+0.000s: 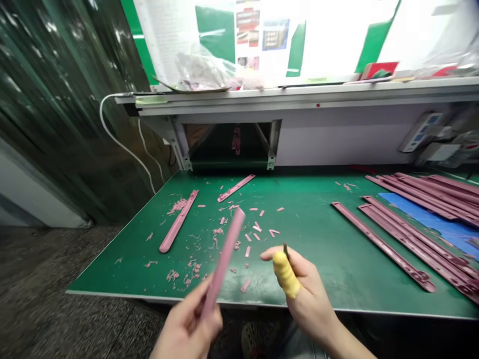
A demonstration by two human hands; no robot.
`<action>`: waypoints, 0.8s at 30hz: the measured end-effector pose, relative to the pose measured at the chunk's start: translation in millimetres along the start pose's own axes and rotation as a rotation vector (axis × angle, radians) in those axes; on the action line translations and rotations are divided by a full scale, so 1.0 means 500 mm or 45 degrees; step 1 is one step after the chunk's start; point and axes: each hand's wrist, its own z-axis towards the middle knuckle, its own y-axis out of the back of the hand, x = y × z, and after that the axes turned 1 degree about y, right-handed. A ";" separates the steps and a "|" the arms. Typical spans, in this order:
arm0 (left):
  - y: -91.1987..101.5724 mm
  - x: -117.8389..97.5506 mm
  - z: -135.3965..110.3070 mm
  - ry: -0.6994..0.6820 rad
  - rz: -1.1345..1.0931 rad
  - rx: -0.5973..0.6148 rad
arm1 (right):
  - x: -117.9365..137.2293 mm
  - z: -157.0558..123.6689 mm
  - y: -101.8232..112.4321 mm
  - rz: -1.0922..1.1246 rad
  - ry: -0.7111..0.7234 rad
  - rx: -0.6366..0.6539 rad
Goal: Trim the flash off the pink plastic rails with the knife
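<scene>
**Plenty stacked to the right, only one in play**

Standing by this green-topped bench [318, 234], you see a long pink plastic strip [224, 259] up in the air above its front edge, its lower end gripped by the closed fingers [194, 304] of the left hand [187, 326]. The right hand [310, 304] is raised just beside it, apart from the strip. Its fingers are curled shut around a small dark blade [286, 251], of which only the tip shows, and one finger wears a ribbed yellow rubber finger cot [286, 274].

Two more pink strips lie on the left half of the bench: a rounded one [178, 221] near the left edge and a notched one [235, 188] toward the back. Curly pink shavings [192, 269] and small cut pink offcuts [256, 229] are scattered around them and in front of the hands.

Toward the right edge, a far larger number of darker, notched pink strips [419, 234] lie in rows, with a further pile [430, 192] at the back right corner, partly on a blue mat [419, 212]. Judging by the layout, much of the batch sits at that end, though from here it is impossible to tell which strips are finished and which are untouched.
</scene>
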 end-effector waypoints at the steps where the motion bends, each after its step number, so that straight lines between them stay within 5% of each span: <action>1: -0.008 -0.011 0.011 0.044 -0.148 -0.066 | -0.010 -0.010 -0.008 -0.083 0.101 0.122; 4: -0.029 -0.041 0.055 0.071 -0.342 -0.179 | -0.044 -0.051 -0.060 -0.274 0.398 0.478; 6: -0.037 -0.049 0.078 0.067 -0.409 -0.222 | -0.059 -0.073 -0.096 -0.437 0.480 0.558; 12: -0.055 -0.038 0.087 0.067 -0.453 -0.230 | -0.051 -0.070 -0.107 -0.824 0.513 0.614; 20: -0.064 -0.037 0.086 0.044 -0.470 -0.253 | -0.048 -0.071 -0.100 -0.911 0.622 0.556; 24: -0.062 -0.037 0.089 0.052 -0.542 -0.253 | -0.054 -0.081 -0.106 -0.919 0.834 0.523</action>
